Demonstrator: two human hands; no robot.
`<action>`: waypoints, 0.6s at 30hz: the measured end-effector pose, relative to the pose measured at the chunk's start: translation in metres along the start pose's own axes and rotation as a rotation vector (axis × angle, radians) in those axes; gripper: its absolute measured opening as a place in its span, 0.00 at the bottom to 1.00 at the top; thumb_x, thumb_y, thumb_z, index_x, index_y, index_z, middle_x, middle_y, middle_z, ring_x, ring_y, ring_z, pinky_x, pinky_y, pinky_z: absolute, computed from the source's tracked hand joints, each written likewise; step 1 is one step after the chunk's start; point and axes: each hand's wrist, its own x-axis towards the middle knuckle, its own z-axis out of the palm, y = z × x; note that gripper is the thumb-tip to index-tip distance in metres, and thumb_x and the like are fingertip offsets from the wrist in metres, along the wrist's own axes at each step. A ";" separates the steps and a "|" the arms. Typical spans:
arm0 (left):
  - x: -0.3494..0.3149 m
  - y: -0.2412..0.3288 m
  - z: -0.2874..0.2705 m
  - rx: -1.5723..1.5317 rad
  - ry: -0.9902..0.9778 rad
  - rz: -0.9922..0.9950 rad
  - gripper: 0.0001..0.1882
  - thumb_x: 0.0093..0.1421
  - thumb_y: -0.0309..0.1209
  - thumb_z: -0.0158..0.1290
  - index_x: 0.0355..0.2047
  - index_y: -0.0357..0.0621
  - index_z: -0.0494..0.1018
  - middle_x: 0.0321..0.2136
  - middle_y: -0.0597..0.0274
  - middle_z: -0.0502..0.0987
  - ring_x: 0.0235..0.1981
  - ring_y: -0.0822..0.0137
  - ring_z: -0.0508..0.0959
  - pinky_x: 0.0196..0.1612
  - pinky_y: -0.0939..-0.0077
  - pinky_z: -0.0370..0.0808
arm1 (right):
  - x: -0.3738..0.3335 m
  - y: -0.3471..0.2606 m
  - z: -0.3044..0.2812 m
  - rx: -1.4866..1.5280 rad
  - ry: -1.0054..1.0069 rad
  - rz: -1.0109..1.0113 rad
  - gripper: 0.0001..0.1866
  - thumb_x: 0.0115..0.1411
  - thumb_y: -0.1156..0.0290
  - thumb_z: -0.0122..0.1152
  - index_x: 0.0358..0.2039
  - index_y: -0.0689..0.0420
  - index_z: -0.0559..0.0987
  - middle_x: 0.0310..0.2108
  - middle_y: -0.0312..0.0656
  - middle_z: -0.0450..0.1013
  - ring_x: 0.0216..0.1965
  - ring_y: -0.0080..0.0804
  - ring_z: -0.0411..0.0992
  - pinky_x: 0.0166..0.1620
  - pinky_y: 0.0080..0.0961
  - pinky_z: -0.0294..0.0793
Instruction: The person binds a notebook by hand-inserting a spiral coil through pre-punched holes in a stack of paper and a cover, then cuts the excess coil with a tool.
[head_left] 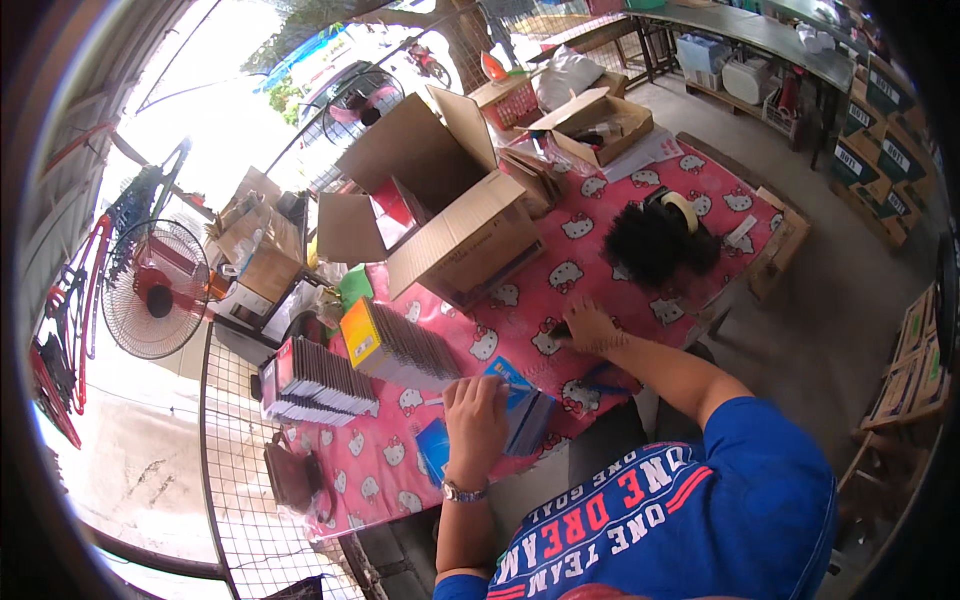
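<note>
Blue-covered notebooks lie in a stack at the table's near edge. My left hand, with a metal wristwatch on its wrist, has its fingers curled over them. Another blue cover shows on that hand's left side. My right hand rests farther right on the pink patterned tablecloth. Its fingers are closed on a small dark object, mostly hidden. To the left stand a pile of yellow-covered notebooks and a pile of dark-and-pink-covered ones.
A large open cardboard box stands beyond the piles, with a smaller open box behind. A bushy black mass and a yellowish ring are at the right. A brown bag lies near left, a fan beyond.
</note>
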 end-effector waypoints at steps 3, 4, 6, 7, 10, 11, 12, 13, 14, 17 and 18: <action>0.000 0.003 -0.001 -0.045 0.001 0.024 0.07 0.60 0.27 0.53 0.39 0.43 0.72 0.32 0.57 0.77 0.37 0.55 0.75 0.48 0.61 0.67 | -0.012 -0.006 0.007 0.015 -0.106 0.013 0.31 0.52 0.47 0.64 0.47 0.60 0.75 0.49 0.63 0.69 0.54 0.63 0.66 0.53 0.50 0.71; 0.002 0.008 -0.002 -0.054 -0.001 0.025 0.08 0.61 0.28 0.53 0.41 0.43 0.72 0.34 0.57 0.77 0.38 0.55 0.76 0.49 0.63 0.66 | -0.006 0.000 0.005 0.004 -0.096 0.017 0.31 0.52 0.47 0.64 0.47 0.60 0.75 0.49 0.63 0.69 0.54 0.63 0.66 0.53 0.50 0.71; -0.003 0.007 -0.005 -0.056 -0.004 0.008 0.10 0.61 0.30 0.53 0.42 0.43 0.71 0.36 0.58 0.78 0.38 0.56 0.76 0.50 0.65 0.66 | 0.014 -0.009 -0.007 0.188 -0.247 0.079 0.31 0.53 0.48 0.63 0.48 0.60 0.74 0.53 0.61 0.68 0.58 0.57 0.66 0.54 0.46 0.71; -0.014 -0.003 -0.006 -0.032 -0.046 -0.026 0.12 0.60 0.31 0.54 0.44 0.44 0.71 0.39 0.59 0.77 0.42 0.56 0.75 0.51 0.62 0.65 | 0.034 -0.034 -0.048 0.411 -0.399 0.048 0.32 0.54 0.52 0.63 0.54 0.58 0.71 0.57 0.58 0.65 0.59 0.52 0.66 0.56 0.43 0.70; -0.009 0.012 -0.005 0.121 -0.044 -0.076 0.15 0.59 0.33 0.57 0.46 0.47 0.70 0.43 0.58 0.76 0.48 0.54 0.73 0.54 0.54 0.62 | 0.073 -0.042 -0.103 1.091 -0.195 -0.414 0.29 0.58 0.57 0.60 0.58 0.56 0.72 0.55 0.50 0.69 0.55 0.34 0.70 0.54 0.31 0.70; -0.011 0.014 -0.004 0.286 -0.001 -0.141 0.16 0.58 0.33 0.58 0.46 0.47 0.70 0.45 0.58 0.76 0.52 0.53 0.71 0.54 0.49 0.61 | 0.076 -0.052 -0.125 1.518 -0.527 -0.344 0.29 0.58 0.59 0.60 0.58 0.55 0.72 0.55 0.49 0.70 0.54 0.34 0.70 0.54 0.29 0.69; -0.017 0.010 -0.002 0.281 0.034 -0.260 0.15 0.57 0.32 0.59 0.44 0.48 0.72 0.44 0.56 0.74 0.54 0.50 0.68 0.54 0.42 0.58 | 0.077 -0.062 -0.158 1.924 -0.874 -0.248 0.29 0.57 0.61 0.61 0.59 0.54 0.72 0.54 0.48 0.70 0.54 0.35 0.69 0.54 0.28 0.68; -0.019 0.008 0.000 0.280 0.025 -0.257 0.15 0.57 0.32 0.59 0.44 0.48 0.72 0.44 0.56 0.74 0.54 0.50 0.68 0.54 0.42 0.58 | 0.078 -0.064 -0.170 1.932 -0.869 -0.242 0.29 0.57 0.61 0.61 0.59 0.54 0.72 0.54 0.48 0.70 0.54 0.35 0.69 0.54 0.28 0.68; -0.020 0.004 0.001 0.202 0.072 -0.249 0.14 0.56 0.32 0.60 0.41 0.46 0.72 0.41 0.55 0.74 0.51 0.50 0.69 0.53 0.47 0.61 | 0.081 -0.064 -0.176 1.595 -0.958 -0.354 0.30 0.55 0.62 0.63 0.59 0.56 0.72 0.55 0.47 0.68 0.57 0.36 0.66 0.57 0.29 0.65; -0.017 -0.006 0.008 0.060 0.138 -0.231 0.14 0.52 0.31 0.63 0.36 0.43 0.73 0.36 0.55 0.74 0.44 0.50 0.71 0.48 0.54 0.66 | 0.095 -0.065 -0.197 1.060 -0.893 -0.489 0.26 0.51 0.64 0.64 0.51 0.59 0.78 0.51 0.47 0.68 0.57 0.37 0.65 0.60 0.30 0.62; -0.016 -0.006 0.008 0.044 0.159 -0.211 0.13 0.52 0.31 0.64 0.35 0.43 0.73 0.35 0.55 0.74 0.42 0.50 0.71 0.47 0.56 0.67 | 0.092 -0.064 -0.198 1.436 -1.060 -0.431 0.26 0.50 0.64 0.64 0.51 0.60 0.78 0.51 0.47 0.69 0.57 0.37 0.66 0.60 0.29 0.62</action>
